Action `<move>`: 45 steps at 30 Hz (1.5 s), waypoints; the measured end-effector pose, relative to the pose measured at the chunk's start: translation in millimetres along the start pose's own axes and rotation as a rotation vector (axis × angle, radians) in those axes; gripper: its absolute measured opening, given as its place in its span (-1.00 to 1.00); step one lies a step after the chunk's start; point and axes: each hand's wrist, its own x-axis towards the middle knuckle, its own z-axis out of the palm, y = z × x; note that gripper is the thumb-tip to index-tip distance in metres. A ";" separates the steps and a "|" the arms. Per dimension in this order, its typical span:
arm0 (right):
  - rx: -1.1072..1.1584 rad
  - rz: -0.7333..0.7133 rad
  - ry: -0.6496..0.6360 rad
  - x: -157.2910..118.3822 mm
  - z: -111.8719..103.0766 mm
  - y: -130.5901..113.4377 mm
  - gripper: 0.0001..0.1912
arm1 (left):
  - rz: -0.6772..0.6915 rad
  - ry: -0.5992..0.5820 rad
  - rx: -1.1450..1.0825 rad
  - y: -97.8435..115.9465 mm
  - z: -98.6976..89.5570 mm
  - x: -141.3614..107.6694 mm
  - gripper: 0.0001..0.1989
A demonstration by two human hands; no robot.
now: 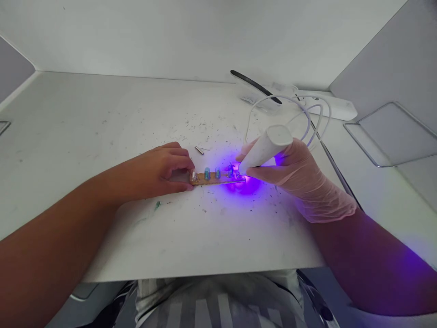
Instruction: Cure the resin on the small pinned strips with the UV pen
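A narrow wooden strip (213, 179) lies on the white table, bearing several small clear pieces with blue-green inside. My left hand (170, 168), bare, pinches the strip's left end between thumb and fingers. In my right hand (287, 168), which wears a thin translucent glove, is a white corded lamp (268, 145), tilted with its tip down at the strip's right end. Violet light glows around that tip and spreads over the tabletop. The rightmost pieces are partly lost in the glare.
A small metal pin (199, 150) lies behind the strip. Farther back are a black file (256, 85), clear packets and a white device (332, 107). The white cable (309, 118) loops behind my right hand. Dark crumbs dot the table (102, 100); a wire frame (375, 165) is at right.
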 end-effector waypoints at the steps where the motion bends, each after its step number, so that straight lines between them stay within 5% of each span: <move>1: 0.000 0.003 0.003 0.0 0.1 0.0 -0.84 | 0.000 -0.001 0.003 0.1 -0.1 0.1 -0.75; 45: -0.015 -0.013 0.021 0.8 1.1 -3.7 -0.80 | 0.001 0.001 0.003 0.6 0.5 1.1 -0.75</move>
